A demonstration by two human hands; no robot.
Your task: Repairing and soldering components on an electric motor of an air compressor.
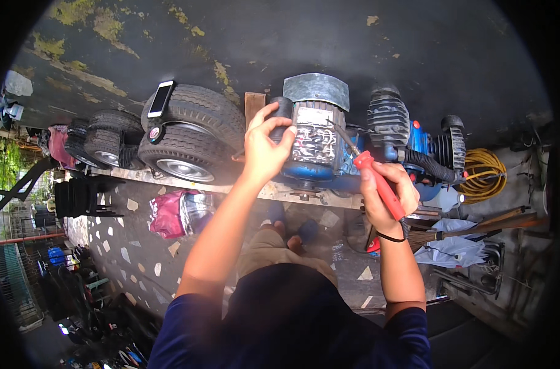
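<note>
Red-handled soldering iron (380, 187) sits clenched in your right hand (387, 194), tip angled up-left into the electric motor (315, 138) at centre frame. Your left hand (264, 144) pinches a black part against the motor's side, apparently steadying it beside the tyres (191, 135).

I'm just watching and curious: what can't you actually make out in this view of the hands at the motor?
- Head view: the red-handled tool tip's contact point on the motor is too small to tell.
- What the left hand fingertips pinch is hidden by the fingers.
- The phone screen on the tyres is too small to make out.
- The right hand covers the middle of the handle.
</note>
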